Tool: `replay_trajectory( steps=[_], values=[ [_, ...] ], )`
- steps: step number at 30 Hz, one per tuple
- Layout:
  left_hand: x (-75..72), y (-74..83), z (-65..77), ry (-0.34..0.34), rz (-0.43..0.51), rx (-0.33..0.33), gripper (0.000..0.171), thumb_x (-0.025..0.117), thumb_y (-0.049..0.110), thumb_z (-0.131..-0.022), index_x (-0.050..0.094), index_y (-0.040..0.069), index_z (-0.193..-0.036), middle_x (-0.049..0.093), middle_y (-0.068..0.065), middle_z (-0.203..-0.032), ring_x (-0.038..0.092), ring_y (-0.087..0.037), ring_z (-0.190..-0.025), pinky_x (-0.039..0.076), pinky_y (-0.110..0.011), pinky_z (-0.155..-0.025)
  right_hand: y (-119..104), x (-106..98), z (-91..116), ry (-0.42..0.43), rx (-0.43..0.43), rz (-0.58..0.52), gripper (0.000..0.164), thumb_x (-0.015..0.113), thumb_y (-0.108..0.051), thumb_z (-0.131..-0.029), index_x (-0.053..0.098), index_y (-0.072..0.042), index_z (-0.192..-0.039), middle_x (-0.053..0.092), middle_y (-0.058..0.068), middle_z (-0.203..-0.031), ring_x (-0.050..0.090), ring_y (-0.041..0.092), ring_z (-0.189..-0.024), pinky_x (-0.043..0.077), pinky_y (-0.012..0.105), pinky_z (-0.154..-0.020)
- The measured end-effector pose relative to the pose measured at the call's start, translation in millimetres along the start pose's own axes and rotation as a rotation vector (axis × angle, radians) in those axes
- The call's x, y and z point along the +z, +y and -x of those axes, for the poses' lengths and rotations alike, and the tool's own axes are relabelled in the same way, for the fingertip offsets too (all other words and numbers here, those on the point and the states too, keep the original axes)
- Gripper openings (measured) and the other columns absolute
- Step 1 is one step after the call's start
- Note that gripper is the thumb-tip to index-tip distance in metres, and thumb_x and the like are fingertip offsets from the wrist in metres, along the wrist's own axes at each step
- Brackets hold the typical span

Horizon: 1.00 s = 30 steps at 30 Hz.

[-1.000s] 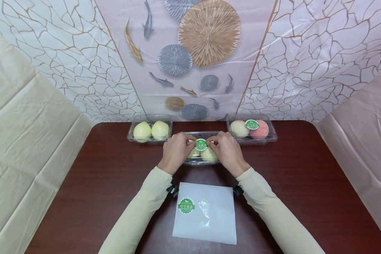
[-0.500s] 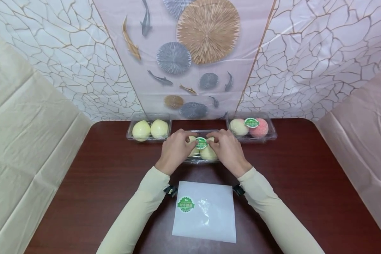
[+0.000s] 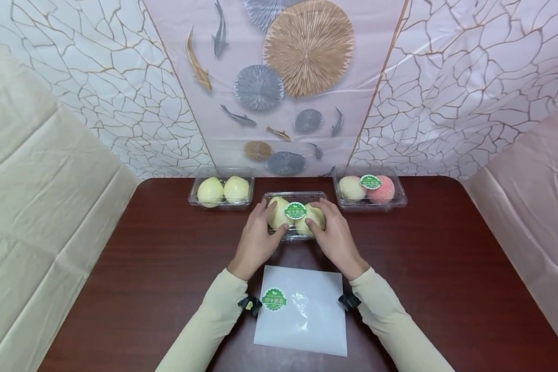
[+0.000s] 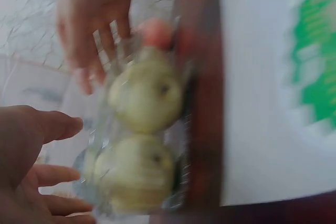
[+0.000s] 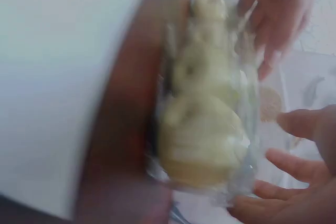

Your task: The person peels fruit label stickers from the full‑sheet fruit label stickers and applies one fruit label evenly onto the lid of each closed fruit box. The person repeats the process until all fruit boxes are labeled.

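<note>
In the head view, a clear plastic box [image 3: 294, 195] with two pale yellow-green pears [image 3: 277, 213] sits at the middle of the table. A round green-and-white sticker [image 3: 295, 211] lies flat on its lid, between the pears. My left hand [image 3: 254, 240] is over the box's left end, fingers spread and slightly bent. Over the right end is my right hand [image 3: 338, 237], its thumb and fingers spread as well. Both wrist views are blurred; there the fingers of the left hand [image 4: 50, 177] and right hand [image 5: 299, 166] appear extended, holding nothing.
A glossy white backing sheet [image 3: 307, 320] with one green sticker [image 3: 274, 299] at its left lies before the box. Behind on the left stands a box of pale fruits [image 3: 236, 189] without a sticker. A stickered box with a pink fruit [image 3: 381, 190] and a whitish one stands behind right.
My fingertips have let go of the sticker's edges, leaving it flat on the lid. Both hands have spread apart and drawn back slightly toward me.
</note>
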<state>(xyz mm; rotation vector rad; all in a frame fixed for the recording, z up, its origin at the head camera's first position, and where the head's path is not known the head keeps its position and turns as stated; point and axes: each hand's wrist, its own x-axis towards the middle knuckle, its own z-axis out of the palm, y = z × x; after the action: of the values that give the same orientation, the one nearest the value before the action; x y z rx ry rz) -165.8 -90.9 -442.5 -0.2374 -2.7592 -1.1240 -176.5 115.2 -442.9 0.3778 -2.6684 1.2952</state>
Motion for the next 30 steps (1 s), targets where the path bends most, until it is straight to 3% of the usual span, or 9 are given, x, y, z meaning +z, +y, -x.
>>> replay_trajectory(
  steps=[3, 6, 12, 20, 25, 30],
  values=[
    [8.0, -0.2, 9.1, -0.013, -0.067, 0.011, 0.068, 0.077, 0.029, -0.099, 0.051, -0.001, -0.154, 0.029, -0.029, -0.168, 0.025, -0.040, -0.158, 0.033, -0.055, -0.123, 2, 7, 8, 0.005, -0.007, -0.028, 0.046, 0.074, -0.013, -0.100, 0.061, 0.004, -0.141, 0.042, 0.028, -0.161, 0.033, 0.044, -0.154, 0.033, 0.059, -0.121],
    [13.4, -1.2, 14.7, -0.002, -0.126, 0.024, 0.071, 0.076, 0.031, -0.099, 0.048, -0.002, -0.155, 0.026, -0.029, -0.169, 0.024, -0.039, -0.159, 0.034, -0.054, -0.122, 5, 12, 12, 0.013, -0.037, -0.031, 0.046, 0.075, -0.010, -0.098, 0.061, 0.006, -0.139, 0.040, 0.030, -0.162, 0.028, 0.044, -0.156, 0.032, 0.059, -0.122],
    [16.4, -2.0, 18.7, 0.028, -0.152, 0.047, 0.069, 0.075, 0.032, -0.100, 0.050, -0.001, -0.155, 0.028, -0.027, -0.169, 0.031, -0.036, -0.157, 0.044, -0.053, -0.115, 12, 11, 15, 0.040, -0.048, -0.004, 0.046, 0.075, -0.013, -0.099, 0.062, 0.007, -0.139, 0.042, 0.027, -0.162, 0.033, 0.041, -0.155, 0.036, 0.057, -0.120],
    [13.2, -5.0, 17.5, 0.022, -0.246, 0.069, 0.065, 0.074, 0.039, -0.101, 0.055, 0.007, -0.154, 0.037, -0.023, -0.166, 0.056, -0.041, -0.138, 0.060, -0.055, -0.087, 19, 5, 21, -0.015, -0.005, 0.105, 0.050, 0.074, -0.023, -0.101, 0.062, 0.000, -0.144, 0.032, 0.028, -0.167, 0.024, 0.045, -0.157, 0.034, 0.062, -0.119],
    [11.2, -6.9, 17.0, 0.024, -0.285, 0.099, 0.062, 0.074, 0.039, -0.100, 0.058, 0.007, -0.151, 0.041, -0.025, -0.163, 0.064, -0.043, -0.126, 0.062, -0.053, -0.082, 17, 4, 22, -0.067, 0.028, 0.130, 0.054, 0.072, -0.027, -0.103, 0.058, -0.004, -0.150, 0.029, 0.030, -0.167, 0.039, 0.049, -0.149, 0.043, 0.064, -0.111],
    [9.6, -6.5, 16.1, 0.038, -0.287, 0.129, 0.060, 0.074, 0.038, -0.100, 0.060, 0.005, -0.149, 0.044, -0.027, -0.161, 0.066, -0.044, -0.122, 0.062, -0.052, -0.080, 16, 3, 20, -0.058, -0.020, 0.141, 0.052, 0.074, -0.021, -0.101, 0.059, -0.002, -0.148, 0.032, 0.034, -0.164, 0.049, 0.050, -0.140, 0.050, 0.061, -0.104]
  ],
)
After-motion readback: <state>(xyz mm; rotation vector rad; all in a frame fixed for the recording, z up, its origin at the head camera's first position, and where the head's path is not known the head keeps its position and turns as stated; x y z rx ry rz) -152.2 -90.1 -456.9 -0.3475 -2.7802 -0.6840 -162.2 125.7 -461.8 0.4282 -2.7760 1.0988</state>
